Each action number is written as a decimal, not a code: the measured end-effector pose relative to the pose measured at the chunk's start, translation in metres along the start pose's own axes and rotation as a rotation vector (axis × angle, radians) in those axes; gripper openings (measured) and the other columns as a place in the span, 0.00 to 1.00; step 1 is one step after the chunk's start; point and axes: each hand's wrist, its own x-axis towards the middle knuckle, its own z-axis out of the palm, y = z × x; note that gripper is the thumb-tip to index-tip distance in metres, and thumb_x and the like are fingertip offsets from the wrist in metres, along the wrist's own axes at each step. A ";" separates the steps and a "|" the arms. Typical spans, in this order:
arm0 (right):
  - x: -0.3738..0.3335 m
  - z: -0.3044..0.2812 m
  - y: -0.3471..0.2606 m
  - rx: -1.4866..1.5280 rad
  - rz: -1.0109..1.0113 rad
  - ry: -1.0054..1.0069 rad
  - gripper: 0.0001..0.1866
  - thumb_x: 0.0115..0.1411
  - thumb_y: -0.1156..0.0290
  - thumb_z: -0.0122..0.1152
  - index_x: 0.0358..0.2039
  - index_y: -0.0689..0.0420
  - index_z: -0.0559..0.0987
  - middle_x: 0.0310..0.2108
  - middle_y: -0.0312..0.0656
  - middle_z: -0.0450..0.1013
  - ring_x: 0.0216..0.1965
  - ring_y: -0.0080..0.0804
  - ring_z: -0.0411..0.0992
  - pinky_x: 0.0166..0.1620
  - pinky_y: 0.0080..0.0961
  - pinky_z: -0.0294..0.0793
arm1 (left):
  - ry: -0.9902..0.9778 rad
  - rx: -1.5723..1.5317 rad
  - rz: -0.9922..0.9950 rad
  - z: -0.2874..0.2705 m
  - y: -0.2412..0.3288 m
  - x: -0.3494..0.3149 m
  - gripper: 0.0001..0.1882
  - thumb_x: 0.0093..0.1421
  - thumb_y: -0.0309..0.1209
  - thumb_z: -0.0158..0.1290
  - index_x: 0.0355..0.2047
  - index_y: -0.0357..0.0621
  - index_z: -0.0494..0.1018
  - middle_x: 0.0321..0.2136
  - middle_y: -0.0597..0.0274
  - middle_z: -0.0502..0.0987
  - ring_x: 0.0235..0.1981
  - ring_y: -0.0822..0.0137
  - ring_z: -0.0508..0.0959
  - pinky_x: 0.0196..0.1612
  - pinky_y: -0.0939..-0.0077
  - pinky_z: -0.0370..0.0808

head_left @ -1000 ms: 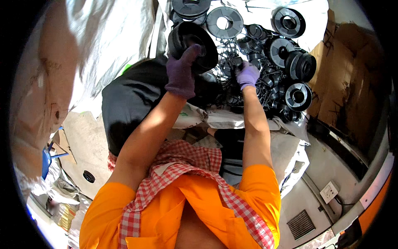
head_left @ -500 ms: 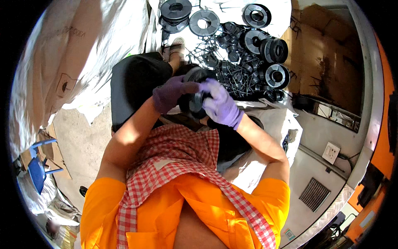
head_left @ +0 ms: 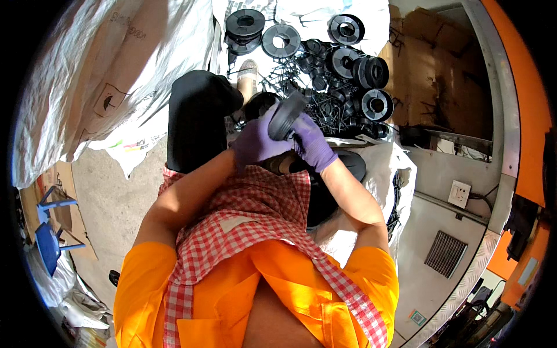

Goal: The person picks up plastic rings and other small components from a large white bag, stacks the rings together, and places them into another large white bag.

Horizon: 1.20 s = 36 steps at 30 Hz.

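Observation:
Between my two purple-gloved hands, above my lap, is a black plastic spool [head_left: 282,119], tilted with its ribbed edge toward me. My left hand [head_left: 255,139] is wrapped round its left and lower side. On the other side, my right hand [head_left: 314,143] has its fingers curled against the spool; part of those fingertips is hidden behind it. The spool's upper part is smeared by motion. Just beyond the hands lies a heap of small black plastic parts with thin stems [head_left: 331,104].
Black ring-shaped spools lie around the heap, among them a stack at far left [head_left: 245,23] and one at right [head_left: 377,105]. White sacking [head_left: 98,87] hangs at left. A grey machine housing [head_left: 441,226] with a dark opening stands at right; a blue chair [head_left: 47,246] is far left.
The spool has turned in my hands, so its ribbed edge now tilts up to the right. My left hand has shifted beneath it, and my right hand has dropped slightly. The view has shifted a little.

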 end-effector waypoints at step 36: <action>0.036 -0.005 0.085 0.324 0.216 -0.235 0.18 0.65 0.59 0.48 0.51 0.55 0.68 0.43 0.41 0.72 0.43 0.31 0.71 0.46 0.24 0.71 | 0.057 0.456 0.183 0.003 -0.013 0.053 0.44 0.45 0.31 0.64 0.60 0.38 0.55 0.51 0.40 0.69 0.51 0.50 0.73 0.51 0.62 0.71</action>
